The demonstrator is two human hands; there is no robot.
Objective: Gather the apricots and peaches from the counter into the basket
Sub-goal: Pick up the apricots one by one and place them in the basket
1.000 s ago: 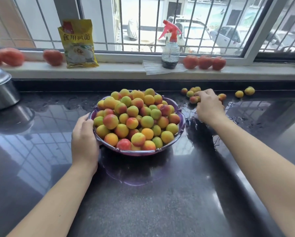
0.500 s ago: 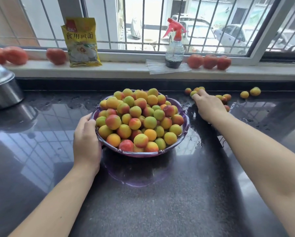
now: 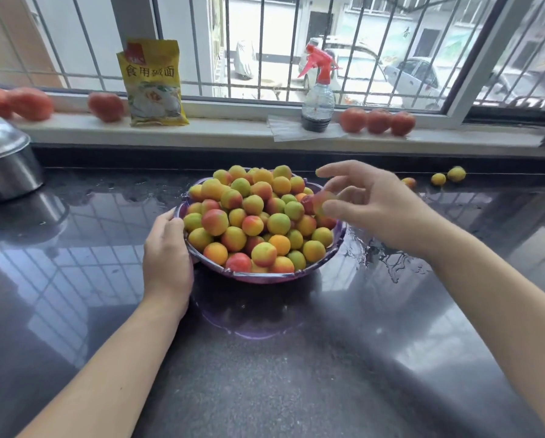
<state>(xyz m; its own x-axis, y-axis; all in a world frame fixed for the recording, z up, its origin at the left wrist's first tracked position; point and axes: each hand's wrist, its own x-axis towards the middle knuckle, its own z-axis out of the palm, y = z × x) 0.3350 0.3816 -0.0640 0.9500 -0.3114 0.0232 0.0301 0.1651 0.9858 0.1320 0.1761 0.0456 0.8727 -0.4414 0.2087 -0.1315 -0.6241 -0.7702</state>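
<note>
A purple basket (image 3: 265,275) heaped with yellow, green and red apricots and peaches (image 3: 252,216) stands mid-counter. My left hand (image 3: 167,257) grips its left rim, thumb over the edge. My right hand (image 3: 372,203) hovers over the basket's right edge with its fingers spread. A blurred reddish fruit (image 3: 320,200) lies just off its fingertips, above the pile. Three loose fruits remain on the counter at the back right: a reddish one (image 3: 408,182) and two yellow ones (image 3: 438,178) (image 3: 456,173).
The dark counter (image 3: 265,358) is wet to the right of the basket (image 3: 391,260). A steel pot (image 3: 5,165) stands at the far left. On the window sill are a yellow bag (image 3: 152,83), a spray bottle (image 3: 318,99) and tomatoes (image 3: 378,121) (image 3: 31,102).
My right hand came from the loose fruit at the back right over to the basket and spread its fingers. Fewer fruits lie on the counter. My left hand stayed on the rim.
</note>
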